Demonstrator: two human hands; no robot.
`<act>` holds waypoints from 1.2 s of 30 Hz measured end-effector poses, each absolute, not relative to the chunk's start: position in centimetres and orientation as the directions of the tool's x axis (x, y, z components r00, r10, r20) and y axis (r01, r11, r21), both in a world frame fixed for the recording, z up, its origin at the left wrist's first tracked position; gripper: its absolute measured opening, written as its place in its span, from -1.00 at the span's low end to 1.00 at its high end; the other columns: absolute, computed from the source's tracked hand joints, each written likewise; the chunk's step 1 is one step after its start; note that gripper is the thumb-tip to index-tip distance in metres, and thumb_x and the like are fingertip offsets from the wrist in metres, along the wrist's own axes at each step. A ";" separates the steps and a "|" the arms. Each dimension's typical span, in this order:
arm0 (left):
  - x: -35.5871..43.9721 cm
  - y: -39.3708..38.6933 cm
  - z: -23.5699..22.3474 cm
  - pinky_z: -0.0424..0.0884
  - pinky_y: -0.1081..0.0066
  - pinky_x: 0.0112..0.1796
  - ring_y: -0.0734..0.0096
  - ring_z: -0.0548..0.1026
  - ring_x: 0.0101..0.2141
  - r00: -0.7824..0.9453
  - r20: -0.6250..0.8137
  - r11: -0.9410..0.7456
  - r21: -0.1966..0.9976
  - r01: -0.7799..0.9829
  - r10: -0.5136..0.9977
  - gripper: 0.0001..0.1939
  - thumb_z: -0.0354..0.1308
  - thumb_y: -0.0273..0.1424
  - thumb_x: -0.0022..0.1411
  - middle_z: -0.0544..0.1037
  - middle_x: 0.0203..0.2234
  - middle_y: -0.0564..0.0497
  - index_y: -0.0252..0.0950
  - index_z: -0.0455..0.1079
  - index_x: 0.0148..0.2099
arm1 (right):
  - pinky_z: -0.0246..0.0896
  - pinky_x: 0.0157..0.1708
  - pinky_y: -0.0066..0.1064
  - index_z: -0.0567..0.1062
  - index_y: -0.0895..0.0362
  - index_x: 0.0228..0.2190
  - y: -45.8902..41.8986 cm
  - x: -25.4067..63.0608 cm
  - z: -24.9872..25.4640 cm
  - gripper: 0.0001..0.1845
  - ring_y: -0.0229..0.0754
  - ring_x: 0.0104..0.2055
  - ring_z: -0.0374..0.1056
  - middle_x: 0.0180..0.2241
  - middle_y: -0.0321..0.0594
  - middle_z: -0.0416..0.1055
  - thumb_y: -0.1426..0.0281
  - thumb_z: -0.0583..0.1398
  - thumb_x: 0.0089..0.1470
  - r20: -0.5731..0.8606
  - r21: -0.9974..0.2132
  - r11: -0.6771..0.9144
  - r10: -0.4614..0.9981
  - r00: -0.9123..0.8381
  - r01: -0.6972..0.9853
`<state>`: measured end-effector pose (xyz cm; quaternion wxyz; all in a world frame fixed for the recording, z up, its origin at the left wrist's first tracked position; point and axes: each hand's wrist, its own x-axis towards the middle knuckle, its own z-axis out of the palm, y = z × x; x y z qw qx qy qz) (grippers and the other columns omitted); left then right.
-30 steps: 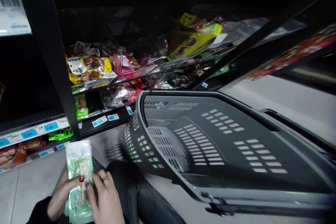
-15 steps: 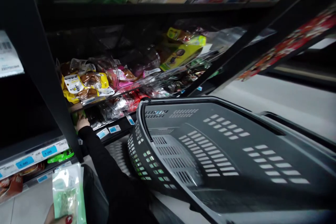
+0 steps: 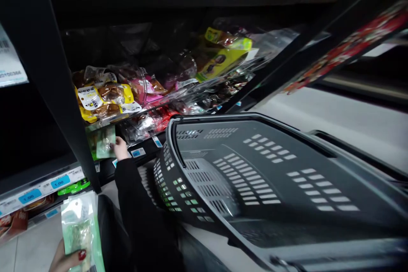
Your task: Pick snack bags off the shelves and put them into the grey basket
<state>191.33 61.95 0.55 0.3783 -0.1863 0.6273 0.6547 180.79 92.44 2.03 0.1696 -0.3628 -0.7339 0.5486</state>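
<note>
My left hand [image 3: 63, 259] shows at the bottom left edge, thumb closed on a stack of green and white snack packets [image 3: 81, 231] held upright. My right hand [image 3: 120, 148], in a black sleeve, reaches to the low shelf and grips another green packet [image 3: 103, 142] at the shelf's front edge. A dark grey plastic shopping basket [image 3: 270, 178] hangs tilted on my right arm and fills the right half of the view.
Black store shelving [image 3: 60, 89] holds yellow, pink and red snack bags [image 3: 108, 95] on the shelf above my hand. Blue price tags [image 3: 41, 185] line the lower left shelf rail. Light floor tiles [image 3: 334, 119] run along the aisle to the right.
My right hand left the stack, reached to the low shelf, and now draws a green packet out from it. The left hand with the stack sank toward the bottom edge.
</note>
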 end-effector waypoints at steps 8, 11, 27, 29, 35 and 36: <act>192.6 63.2 2.1 0.38 0.12 -0.15 -0.19 0.46 -0.14 -0.663 -0.689 0.099 0.711 -0.696 0.292 -0.17 0.40 -0.33 -0.39 0.61 -0.37 -0.14 -0.39 0.34 0.04 | 0.20 -0.35 -0.44 0.36 0.11 -0.35 87.5 197.4 3.8 -0.81 -0.25 -0.36 0.28 -0.44 -0.32 0.35 0.32 0.13 -0.08 -0.093 -0.973 -0.209 0.747 -0.659 -0.099; 193.4 63.7 3.0 0.40 0.15 -0.18 -0.17 0.47 -0.15 -0.629 -0.708 0.117 0.689 -0.716 0.320 -0.16 0.38 -0.33 -0.35 0.60 -0.31 -0.16 -0.40 0.30 0.08 | 0.19 -0.33 -0.45 0.37 0.10 -0.33 85.1 201.3 4.6 -0.77 -0.24 -0.33 0.27 -0.40 -0.28 0.34 0.24 0.15 -0.05 -0.087 -0.955 -0.243 0.780 -0.619 -0.172; 195.0 65.0 2.9 0.40 0.27 -0.14 0.01 0.42 -0.03 -0.595 -0.652 0.240 0.743 -0.625 0.469 -0.21 0.30 -0.28 -0.07 0.49 -0.05 -0.08 -0.25 0.11 0.21 | 0.11 -0.55 -0.53 0.35 0.13 -0.43 80.4 210.3 8.1 -0.73 -0.31 -0.52 0.15 -0.55 -0.32 0.27 0.17 0.14 0.05 -0.148 -0.987 -0.158 0.882 -0.447 0.014; 195.0 65.4 3.4 0.41 0.25 -0.16 -0.01 0.44 -0.06 -0.594 -0.660 0.244 0.737 -0.630 0.461 -0.20 0.30 -0.28 -0.07 0.50 -0.06 -0.10 -0.26 0.10 0.21 | 0.13 -0.53 -0.52 0.35 0.13 -0.42 80.6 210.3 8.2 -0.72 -0.30 -0.51 0.17 -0.54 -0.31 0.29 0.16 0.14 0.04 -0.172 -0.983 -0.185 0.885 -0.432 0.011; 195.2 65.9 4.1 0.40 0.23 -0.16 -0.04 0.47 -0.11 -0.604 -0.652 0.241 0.745 -0.622 0.459 -0.17 0.32 -0.29 -0.11 0.55 -0.14 -0.11 -0.30 0.12 0.21 | 0.15 -0.53 -0.51 0.35 0.13 -0.42 80.9 209.9 8.4 -0.72 -0.28 -0.50 0.20 -0.54 -0.31 0.31 0.16 0.16 0.02 -0.190 -0.977 -0.212 0.890 -0.415 -0.007; 195.2 65.9 4.1 0.39 0.22 -0.14 -0.04 0.47 -0.11 -0.597 -0.653 0.238 0.743 -0.626 0.466 -0.17 0.32 -0.29 -0.10 0.55 -0.15 -0.11 -0.30 0.11 0.21 | 0.16 -0.53 -0.51 0.35 0.13 -0.42 80.9 209.8 8.4 -0.72 -0.28 -0.50 0.20 -0.53 -0.30 0.31 0.16 0.16 0.02 -0.190 -0.977 -0.214 0.889 -0.416 -0.010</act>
